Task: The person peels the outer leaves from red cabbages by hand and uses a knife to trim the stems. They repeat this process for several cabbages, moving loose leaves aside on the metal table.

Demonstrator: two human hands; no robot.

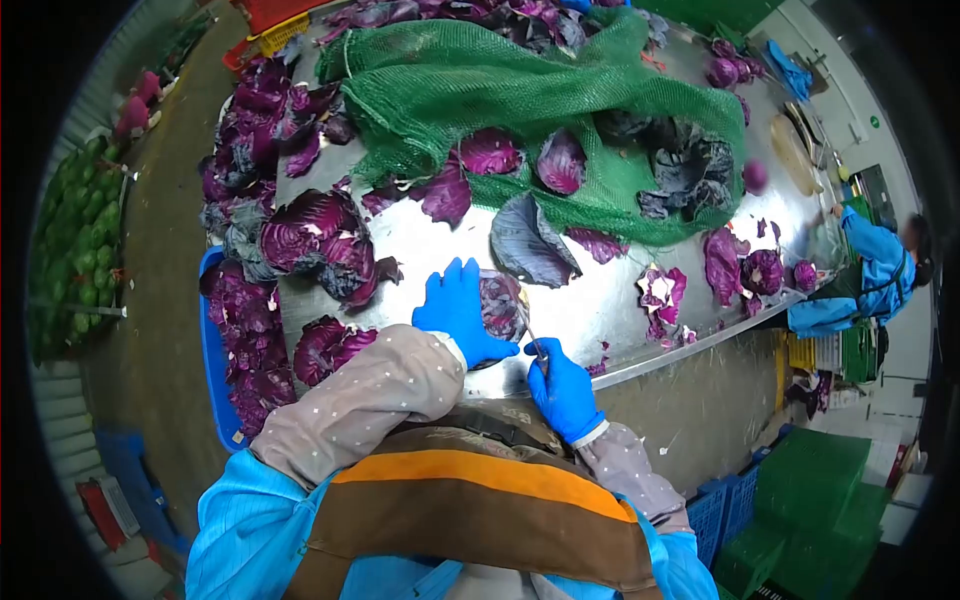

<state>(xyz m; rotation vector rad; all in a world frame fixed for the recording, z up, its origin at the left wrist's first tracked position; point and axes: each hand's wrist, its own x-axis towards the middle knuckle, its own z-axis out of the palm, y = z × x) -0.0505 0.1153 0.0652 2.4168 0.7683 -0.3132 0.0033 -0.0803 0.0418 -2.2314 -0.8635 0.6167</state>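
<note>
My left hand [455,312], in a blue glove, presses against the left side of a red cabbage [500,304] on the metal table [430,245]. Its fingers stretch away from me and its thumb lies along the near side, holding the head. My right hand [564,392], also gloved in blue, is closed around a knife [530,328], with the narrow blade pointing at the cabbage's right edge. Just beyond the cabbage lies a large dark outer leaf [532,241]. Left of my hands sits a pile of loose cabbage leaves [318,240].
A green mesh sack [440,75] spreads over the table's far side. At the left edge, a blue crate [214,350] is filled with purple leaves. More red cabbage heads [763,271] lie to the right. Another person [865,265] in blue stands at the table's right end.
</note>
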